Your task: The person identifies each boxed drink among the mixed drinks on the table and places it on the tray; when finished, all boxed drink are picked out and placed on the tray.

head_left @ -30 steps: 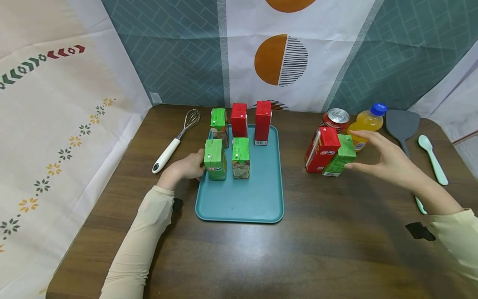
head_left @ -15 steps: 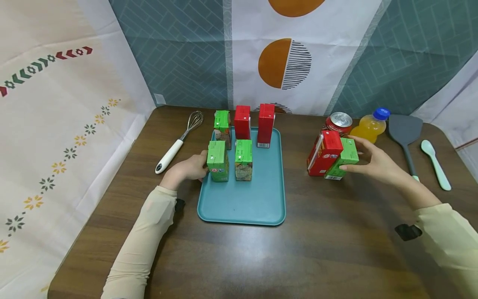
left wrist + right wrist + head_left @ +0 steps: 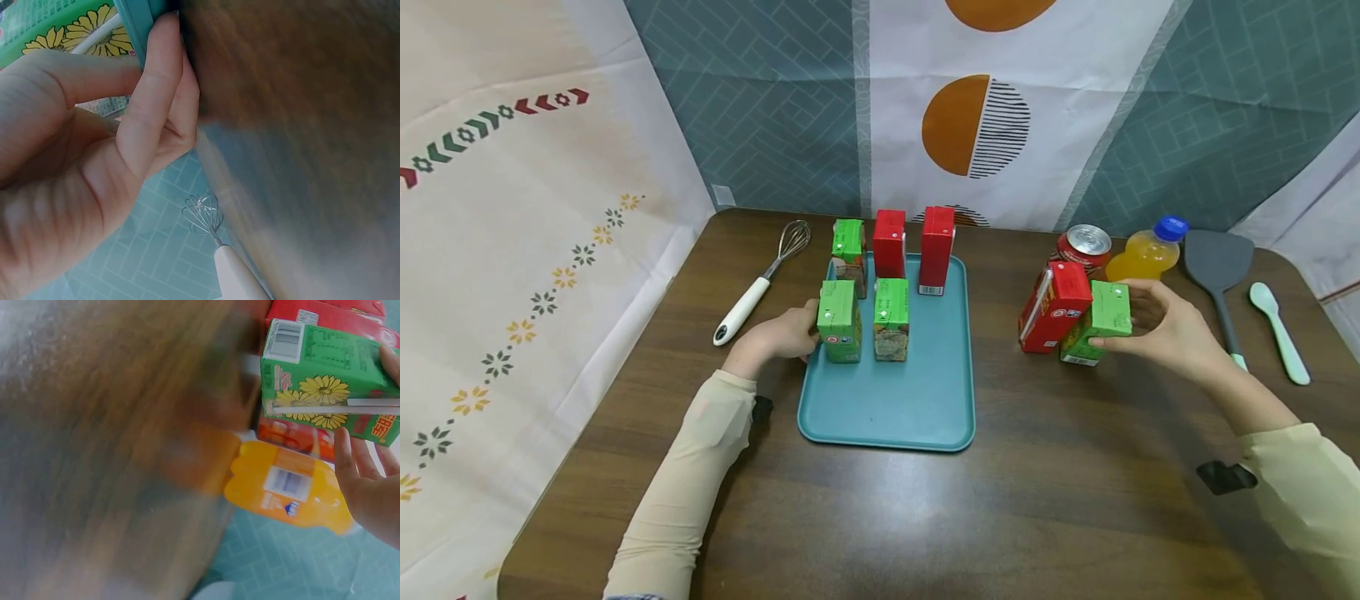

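Note:
My right hand (image 3: pixel 1176 333) pinches a green drink carton (image 3: pixel 1108 310) between thumb and fingers, just right of a red carton (image 3: pixel 1060 292). In the right wrist view the held carton (image 3: pixel 325 372) shows yellow flowers and a straw on its side. On the left, my left hand (image 3: pixel 778 335) holds the left rim of a teal tray (image 3: pixel 887 408); the left wrist view shows fingers curled under the tray's edge (image 3: pixel 133 25). Standing on the tray are several cartons: a green one (image 3: pixel 840 321) beside my left hand, others green (image 3: pixel 891 321) and red (image 3: pixel 936 250).
A whisk (image 3: pixel 752 292) lies left of the tray. Behind the right-hand cartons stand a soda can (image 3: pixel 1086 243) and an orange drink bottle (image 3: pixel 1146 252). Farther right lie a grey spatula (image 3: pixel 1219 258) and a pale green spoon (image 3: pixel 1279 333). A patterned cloth (image 3: pixel 775 108) hangs at the back.
My right hand has come in from the right, taken hold of the green carton, and shifted it slightly right, apart from the red one. My left hand has stayed at the tray's rim.

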`<state>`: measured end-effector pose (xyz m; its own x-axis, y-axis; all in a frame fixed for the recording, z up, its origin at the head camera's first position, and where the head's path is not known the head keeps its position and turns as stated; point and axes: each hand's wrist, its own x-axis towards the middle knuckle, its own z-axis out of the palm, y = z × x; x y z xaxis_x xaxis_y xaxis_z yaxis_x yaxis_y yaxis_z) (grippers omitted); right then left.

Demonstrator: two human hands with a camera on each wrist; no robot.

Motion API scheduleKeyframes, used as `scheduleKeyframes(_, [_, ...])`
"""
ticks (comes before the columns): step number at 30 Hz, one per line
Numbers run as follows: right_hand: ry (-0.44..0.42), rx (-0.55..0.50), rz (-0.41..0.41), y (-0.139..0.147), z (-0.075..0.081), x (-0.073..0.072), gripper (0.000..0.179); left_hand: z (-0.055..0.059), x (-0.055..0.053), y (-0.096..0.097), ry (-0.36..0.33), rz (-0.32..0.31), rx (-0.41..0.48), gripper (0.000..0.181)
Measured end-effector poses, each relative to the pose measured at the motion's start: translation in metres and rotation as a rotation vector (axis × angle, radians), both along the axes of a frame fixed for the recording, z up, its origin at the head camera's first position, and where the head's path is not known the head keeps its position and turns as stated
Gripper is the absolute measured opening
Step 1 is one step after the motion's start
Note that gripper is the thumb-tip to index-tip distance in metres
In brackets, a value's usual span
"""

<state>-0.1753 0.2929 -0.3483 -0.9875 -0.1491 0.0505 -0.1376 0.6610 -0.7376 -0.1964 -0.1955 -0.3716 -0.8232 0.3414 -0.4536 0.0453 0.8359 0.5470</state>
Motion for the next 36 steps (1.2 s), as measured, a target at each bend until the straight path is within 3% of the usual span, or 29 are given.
scheduleKeyframes(4, [0.059, -0.041, -0.01, 0.003, 0.011, 0.006, 0.075, 0.002, 0.001, 0.0, 0.009, 0.005, -0.005, 0.053])
scheduleKeyframes(10, [0.077, -0.034, -0.07, 0.01, 0.034, 0.018, 0.074, 0.001, 0.001, 0.0, 0.026, -0.002, 0.013, 0.051])
scheduleKeyframes(16, [0.176, -0.088, -0.058, 0.008, 0.054, 0.03, 0.075, 0.001, 0.001, 0.0, 0.036, 0.0, 0.017, 0.046])
scheduleKeyframes(26, [0.246, -0.208, 0.066, -0.02, 0.075, 0.046, 0.085, 0.001, 0.001, 0.0, 0.018, 0.013, 0.011, 0.048])
scheduleKeyframes(33, [0.211, -0.42, 0.177, -0.051, 0.075, 0.039, 0.079, 0.001, 0.002, 0.0, 0.012, 0.021, 0.005, 0.051])
scheduleKeyframes(36, [0.191, -0.342, 0.167, -0.066, 0.07, 0.035, 0.077, 0.001, 0.002, 0.0, 0.015, 0.017, 0.008, 0.051])
